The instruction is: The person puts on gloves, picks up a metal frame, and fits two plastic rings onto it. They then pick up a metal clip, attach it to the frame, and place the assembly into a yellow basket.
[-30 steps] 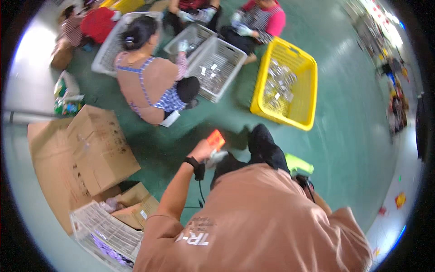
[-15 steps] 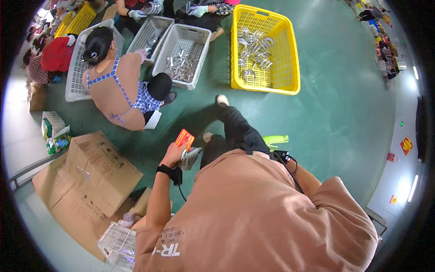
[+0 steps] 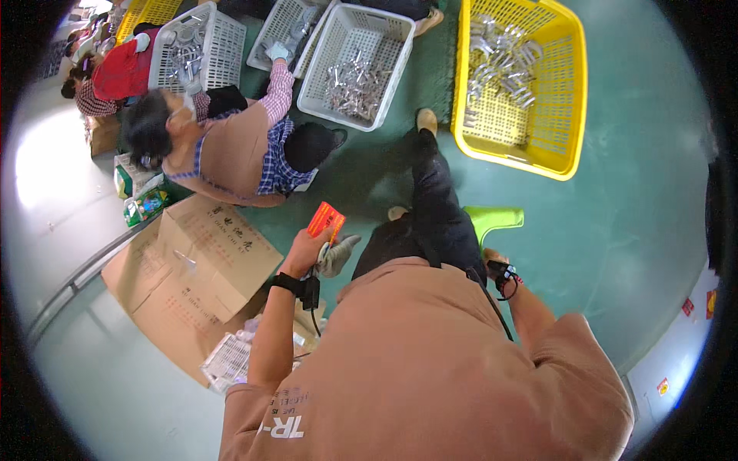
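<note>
My left hand [image 3: 306, 250] is closed round a red card or flat packet [image 3: 327, 220] with yellow print. A grey work glove [image 3: 338, 256] hangs from the same hand. At my right side, my right hand [image 3: 494, 263] is closed at the lower end of a lime-green plastic piece [image 3: 496, 220] with a flat, angled top; its fingers are partly hidden, and I cannot tell the object's kind. Both wrists wear dark bands with small devices and cables.
A yellow crate [image 3: 575, 138] with shiny metal parts stands ahead right. A white crate [image 3: 388, 107] of metal parts is left of it. A co-worker [image 3: 231, 157] sits low beside several crates. Flattened cardboard boxes [image 3: 192, 269] and a white basket [image 3: 223, 361] lie at left.
The view has shifted leftward and forward; the crates appear nearer and further right. The lime-green piece and my right hand show more fully. The seated co-worker has turned and reaches into a crate.
</note>
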Demonstrator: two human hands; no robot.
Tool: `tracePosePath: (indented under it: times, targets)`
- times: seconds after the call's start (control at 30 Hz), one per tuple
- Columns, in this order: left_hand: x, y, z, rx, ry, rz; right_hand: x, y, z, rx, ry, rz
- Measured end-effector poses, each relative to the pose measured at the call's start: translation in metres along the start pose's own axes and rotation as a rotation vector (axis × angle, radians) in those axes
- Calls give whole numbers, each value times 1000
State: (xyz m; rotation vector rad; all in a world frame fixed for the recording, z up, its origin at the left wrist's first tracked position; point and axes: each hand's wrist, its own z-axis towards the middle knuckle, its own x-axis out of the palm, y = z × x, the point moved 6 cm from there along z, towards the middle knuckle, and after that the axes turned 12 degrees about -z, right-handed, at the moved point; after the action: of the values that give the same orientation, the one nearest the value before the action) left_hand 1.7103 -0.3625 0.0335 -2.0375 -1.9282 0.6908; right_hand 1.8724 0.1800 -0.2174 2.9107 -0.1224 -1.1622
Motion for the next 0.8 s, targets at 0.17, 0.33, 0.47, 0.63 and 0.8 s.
tracePosePath:
  times: [0.17,0.33,0.47,0.63,0.8]
  targets:
    - [18,-55,82,-66,-25,62,-45,1,73,12,213,-8]
    - [42,-112,187,-41,38,-283,-12,11,103,-126,566,-213]
    - [66,-132,269,5,33,-318,0,75,202,-140,603,-236]
    - [93,-107,341,-52,109,-232,1,221,393,-184,450,-177]
    - [121,-94,379,-206,309,-5,16,339,549,-247,281,-90]
